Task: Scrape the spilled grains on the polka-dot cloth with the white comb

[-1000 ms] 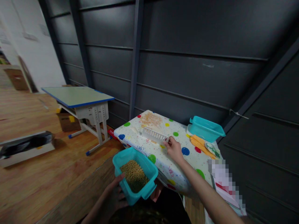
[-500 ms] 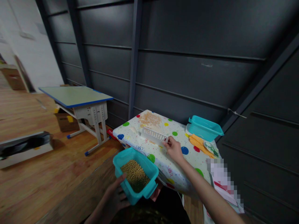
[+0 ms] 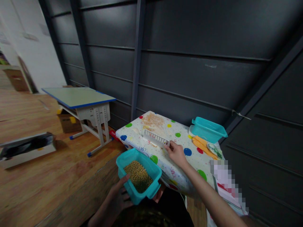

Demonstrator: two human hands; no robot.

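Observation:
My left hand (image 3: 119,192) grips the near side of a teal plastic tub (image 3: 155,167), with its thumb over the rim. Yellowish soybeans (image 3: 138,175) cover the bottom of the tub, which is held just off the table's front edge. Pinched at one end by my right hand (image 3: 176,153) is a long white slotted plastic piece (image 3: 155,138), standing low over the tablecloth. A few small tan bits (image 3: 153,144) lie beside it. Behind it, pale tan crumbs or grains (image 3: 152,121) are scattered across the cloth.
A second teal tub (image 3: 209,127) stands at the back right of the polka-dot tablecloth (image 3: 165,160). Near it lie an orange cloth (image 3: 203,145) and a round green-and-white item (image 3: 214,149). A desk (image 3: 80,96) stands left, by the dark panelled wall (image 3: 180,75).
The view has shifted slightly. The white slotted piece has tilted a little in my right hand and stays near the same spot. My left hand keeps its hold on the tub.

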